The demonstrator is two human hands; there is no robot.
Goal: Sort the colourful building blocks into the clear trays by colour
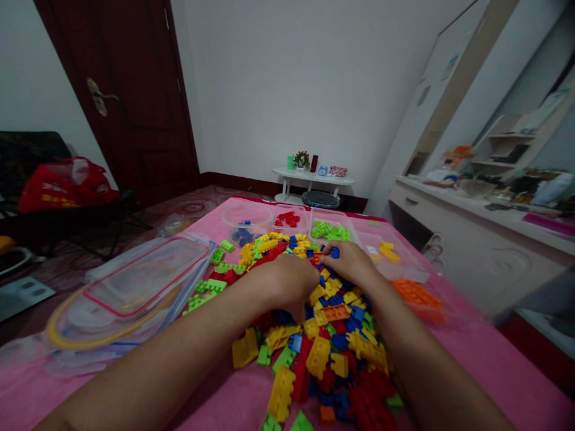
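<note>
A heap of toy building bricks (320, 353) in yellow, red, blue, green and orange spreads over the pink cloth before me. My left hand (294, 281) reaches into the middle of the heap, palm down; its fingertips are mostly hidden, and whether they hold a brick I cannot tell. At the heap's far right side, my right hand (348, 260) has its fingers closed on a blue brick (334, 252). Just beyond it stands a clear container with green bricks (331, 231). Loose green bricks (211, 286) lie along the heap's left side.
Clear containers with blue bricks (244, 233), red bricks (287, 219), yellow bricks (389, 252) and orange bricks (417, 296) ring the heap's far and right sides. Stacked plastic lids (148, 278) lie at left. A white dresser (485, 239) stands at right, a low white table (309, 175) by the wall.
</note>
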